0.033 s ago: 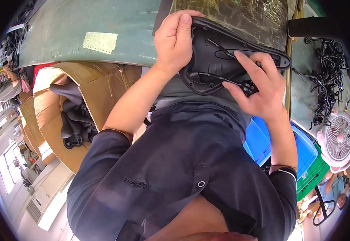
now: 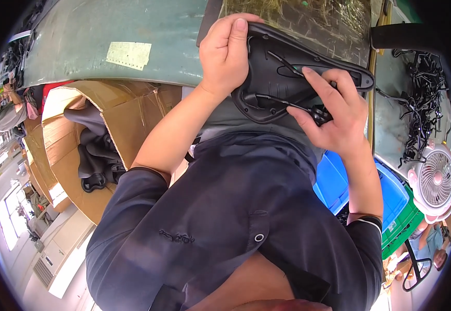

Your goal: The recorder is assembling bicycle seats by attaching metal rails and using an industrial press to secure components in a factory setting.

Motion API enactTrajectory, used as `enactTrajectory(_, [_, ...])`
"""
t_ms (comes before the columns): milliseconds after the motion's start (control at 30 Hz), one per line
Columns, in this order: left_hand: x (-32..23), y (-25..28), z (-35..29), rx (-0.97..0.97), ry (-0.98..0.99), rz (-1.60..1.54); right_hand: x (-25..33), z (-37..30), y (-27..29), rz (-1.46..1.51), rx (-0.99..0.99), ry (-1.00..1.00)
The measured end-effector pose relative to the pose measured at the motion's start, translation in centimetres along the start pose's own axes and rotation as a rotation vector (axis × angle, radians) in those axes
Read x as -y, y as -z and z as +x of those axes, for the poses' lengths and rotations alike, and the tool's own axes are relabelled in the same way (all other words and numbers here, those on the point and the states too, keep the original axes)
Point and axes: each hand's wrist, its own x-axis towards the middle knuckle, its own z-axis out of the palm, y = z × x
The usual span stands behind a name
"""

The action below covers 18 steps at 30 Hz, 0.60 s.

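Observation:
A black bicycle saddle [image 2: 265, 67] lies underside up at the near edge of the bench, its wide end to the left and its nose to the right. My left hand [image 2: 224, 57] is closed around the wide end, thumb on top. Over the nose half, my right hand [image 2: 339, 109] grips the black metal saddle rails [image 2: 274, 98]. Its index fingertip is at the far rail and its thumb at the near one. One rail end sits by the saddle's near rear corner; the other points up toward the far side. My right palm hides where the rails meet the nose.
More saddles [image 2: 93, 147] fill an open cardboard box [image 2: 132, 111] at the left. Tangled black rails [image 2: 422, 93] are heaped on the right-hand table, near a pink-and-white fan [image 2: 435, 179]. Blue bins [image 2: 391, 194] stand by my right arm. A paper sheet [image 2: 128, 55] lies on the green bench.

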Motion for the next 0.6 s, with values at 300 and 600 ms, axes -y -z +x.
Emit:
enactTrajectory(300, [0.2, 0.7, -0.1, 0.069, 0.042, 0.005, 0.0, 3.1, 0.0, -0.02, 0.114, 0.135])
enactTrajectory(600, [-0.2, 0.4, 0.2, 0.076, 0.037, 0.073, -1.4, 4.0, 0.2, 0.06, 0.164, 0.187])
